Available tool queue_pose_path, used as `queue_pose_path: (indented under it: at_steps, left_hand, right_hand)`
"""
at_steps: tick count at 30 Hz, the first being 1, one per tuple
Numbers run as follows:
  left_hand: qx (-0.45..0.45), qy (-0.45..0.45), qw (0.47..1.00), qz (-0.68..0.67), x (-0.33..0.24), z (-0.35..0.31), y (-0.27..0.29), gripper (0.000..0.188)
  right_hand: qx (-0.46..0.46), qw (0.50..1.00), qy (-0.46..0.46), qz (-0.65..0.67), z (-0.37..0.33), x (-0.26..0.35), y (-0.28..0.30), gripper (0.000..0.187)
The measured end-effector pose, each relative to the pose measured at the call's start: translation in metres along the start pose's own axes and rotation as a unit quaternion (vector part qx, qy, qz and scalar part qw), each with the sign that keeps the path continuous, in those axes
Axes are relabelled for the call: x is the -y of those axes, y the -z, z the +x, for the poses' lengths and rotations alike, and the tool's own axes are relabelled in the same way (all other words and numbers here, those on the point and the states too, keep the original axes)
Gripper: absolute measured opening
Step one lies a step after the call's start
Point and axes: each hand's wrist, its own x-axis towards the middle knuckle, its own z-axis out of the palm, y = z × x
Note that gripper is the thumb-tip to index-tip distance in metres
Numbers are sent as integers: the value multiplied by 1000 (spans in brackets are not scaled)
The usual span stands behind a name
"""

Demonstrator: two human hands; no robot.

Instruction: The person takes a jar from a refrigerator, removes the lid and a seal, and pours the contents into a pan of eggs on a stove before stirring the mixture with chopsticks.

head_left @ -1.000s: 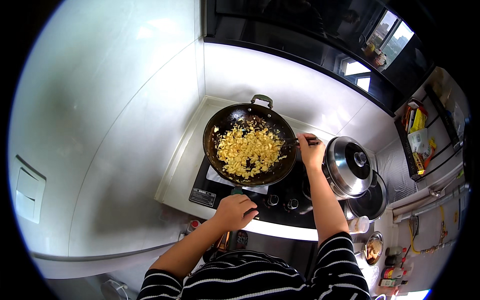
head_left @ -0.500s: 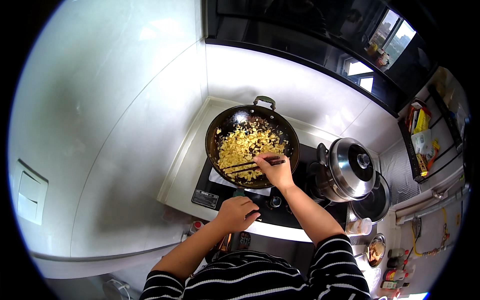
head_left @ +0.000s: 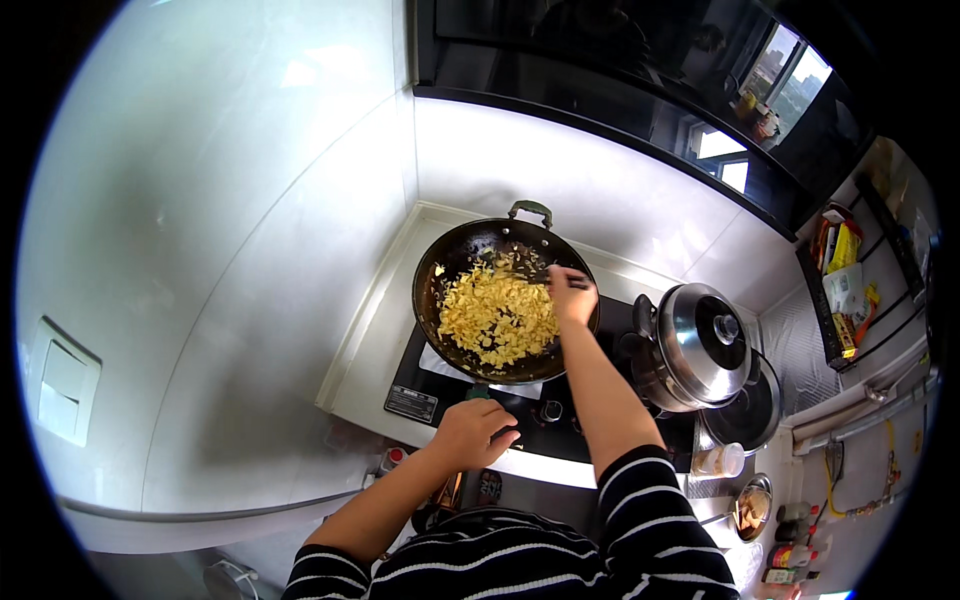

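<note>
A dark wok (head_left: 430,318) sits on the hob, holding a heap of small yellow chopped pieces (head_left: 495,312). My right hand (head_left: 573,294) is over the wok's right side, closed round dark chopsticks (head_left: 535,277). They point left into the far part of the food, and their tips are blurred. My left hand (head_left: 470,432) is at the wok's near side, fingers curled round its near handle (head_left: 478,391), most of which the hand hides. On the far rim stands a loop handle (head_left: 531,209).
Right of the wok stands a steel pot with a glass lid (head_left: 705,335), beside a black pan (head_left: 752,405). A clear jar (head_left: 720,460) and a bowl of brown food (head_left: 752,505) are nearer me. Walls (head_left: 250,250) close in the left and back; a black range hood (head_left: 600,110) hangs above.
My right hand has moved away from me and to the right with the chopsticks, from the near part of the food to the far part. The food has shifted; my left hand stays put.
</note>
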Motion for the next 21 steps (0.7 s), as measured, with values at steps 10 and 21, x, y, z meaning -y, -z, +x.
queue_pose_path:
  at_steps: [10,21]
  left_hand:
    - [-4,2,1000,22,3,-2,-1,16]
    - [-13,10,1000,10,2,-4,2,14]
  right_hand:
    - [46,993,-94,57,-71,66,-84,27]
    - [-19,999,-32,-13,-2,65,-32,25]
